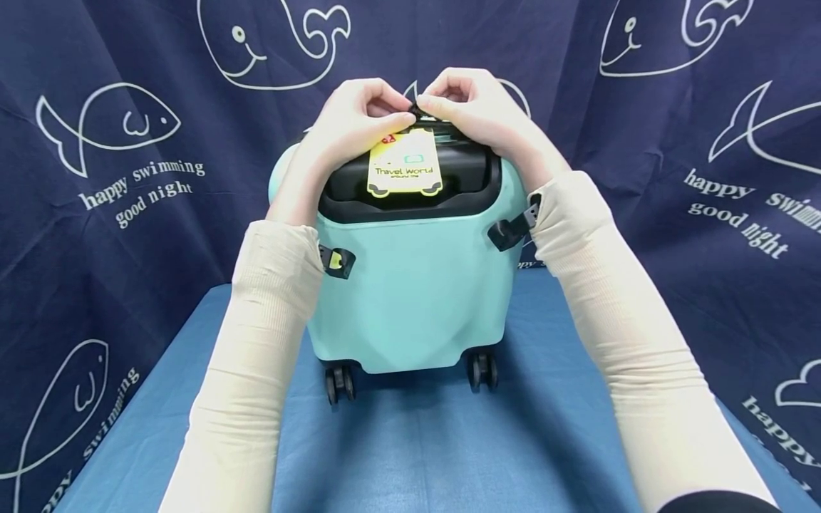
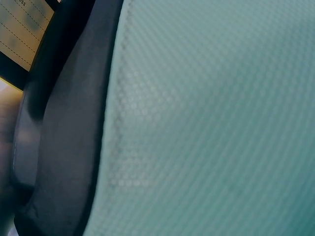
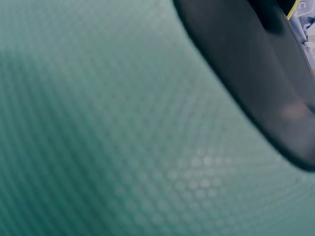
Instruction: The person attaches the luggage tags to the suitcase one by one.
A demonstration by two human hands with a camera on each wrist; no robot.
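A mint-green suitcase point(image 1: 417, 292) stands upright on its wheels, its black handle recess point(image 1: 346, 187) facing me. A yellow luggage tag point(image 1: 405, 169) printed "Travel World" hangs over that recess. My left hand point(image 1: 353, 122) and right hand point(image 1: 479, 108) meet at the top of the suitcase, thumbs and fingertips pinching the tag's small black strap point(image 1: 415, 111). Their fingers partly hide the strap's ends. The left wrist view shows ribbed shell point(image 2: 206, 118), black trim point(image 2: 74, 128) and a lined part of the tag point(image 2: 22, 29). Shell and black trim point(image 3: 246, 73) fill the right wrist view.
The suitcase's black wheels point(image 1: 482, 370) rest on a blue cloth-covered table point(image 1: 410, 456). A dark blue curtain point(image 1: 160, 285) with white fish and whale drawings hangs behind and at both sides. Black bands point(image 1: 509, 231) sit at the cream sleeves' cuffs.
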